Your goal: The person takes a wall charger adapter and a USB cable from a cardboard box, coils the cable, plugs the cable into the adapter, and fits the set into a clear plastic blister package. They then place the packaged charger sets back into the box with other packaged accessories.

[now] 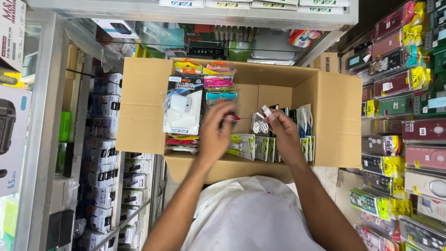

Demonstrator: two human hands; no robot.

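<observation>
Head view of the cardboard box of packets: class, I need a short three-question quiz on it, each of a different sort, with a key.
1. True or false: the cardboard box is open at the top.
2. Which hand pinches a white cable plug: A left hand, B right hand?
3. What white item shows in the large packet left of the hands?

Key: 1 true. 2 B. 3 a charger.

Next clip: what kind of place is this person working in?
Most likely a small mobile-accessories shop. Packaged phone cases hang in rows along one side, a cardboard box holds charger packs and cable packets, and the hands sort through them.
</observation>
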